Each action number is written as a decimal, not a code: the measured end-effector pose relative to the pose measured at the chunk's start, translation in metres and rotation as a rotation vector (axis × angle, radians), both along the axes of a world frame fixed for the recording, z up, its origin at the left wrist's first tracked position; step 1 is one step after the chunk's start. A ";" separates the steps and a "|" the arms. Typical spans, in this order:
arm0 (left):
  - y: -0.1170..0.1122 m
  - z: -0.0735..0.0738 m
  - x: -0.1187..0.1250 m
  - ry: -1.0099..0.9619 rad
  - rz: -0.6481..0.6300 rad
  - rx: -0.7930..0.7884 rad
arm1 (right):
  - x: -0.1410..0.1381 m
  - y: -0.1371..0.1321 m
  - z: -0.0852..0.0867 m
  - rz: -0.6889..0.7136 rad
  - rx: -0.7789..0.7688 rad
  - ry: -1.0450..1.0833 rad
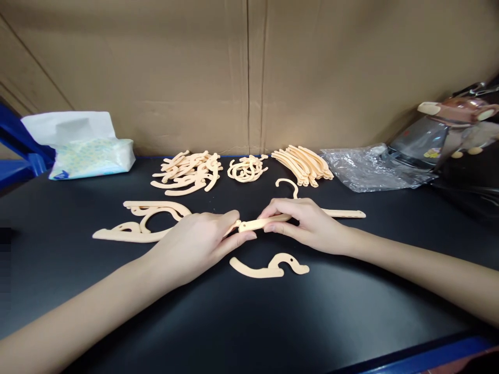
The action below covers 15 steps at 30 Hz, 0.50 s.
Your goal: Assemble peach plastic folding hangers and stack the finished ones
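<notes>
Beige plastic folding-hanger parts lie around my hands on a black table [241, 327]. My right hand [312, 223] pinches a flat hanger arm [253, 225] that points left. At that arm's holed end, my left hand [198, 239] grips a smaller hanger piece [235, 226], mostly hidden by its fingers. Behind my right hand are a hanger hook [288, 182] and a straight hanger bar [345, 213]; whether they join is hidden. Closer to me lies a curved, swan-shaped hanger part [257, 271]. Beyond my left hand rest curved, looped hanger parts [132, 236], partly covered by it.
Along the back are a pile of curved parts [187, 171], small hooks [247, 169] and stacked long arms [302, 163]. A tissue pack [93, 156] stands back left. A clear plastic bag [362, 169] and a dark glass jug [421, 137] are back right, before a cardboard wall [175, 78].
</notes>
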<state>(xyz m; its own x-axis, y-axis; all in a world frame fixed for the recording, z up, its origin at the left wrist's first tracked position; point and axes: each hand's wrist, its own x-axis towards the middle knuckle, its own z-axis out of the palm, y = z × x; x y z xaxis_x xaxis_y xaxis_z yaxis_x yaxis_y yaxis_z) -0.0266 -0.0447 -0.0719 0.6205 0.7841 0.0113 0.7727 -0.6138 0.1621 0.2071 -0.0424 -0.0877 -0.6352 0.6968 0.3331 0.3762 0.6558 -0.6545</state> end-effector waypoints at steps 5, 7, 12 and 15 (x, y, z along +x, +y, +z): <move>0.000 0.000 0.001 -0.002 -0.023 0.024 | 0.000 0.001 0.001 0.014 0.044 -0.008; 0.000 0.000 0.000 -0.002 -0.027 0.032 | 0.000 0.001 0.001 0.016 0.031 -0.007; -0.001 -0.001 -0.001 0.040 -0.062 0.029 | 0.000 0.002 0.000 0.023 0.048 -0.024; -0.001 -0.002 -0.001 0.114 -0.095 0.027 | 0.000 0.002 -0.001 0.019 0.057 -0.038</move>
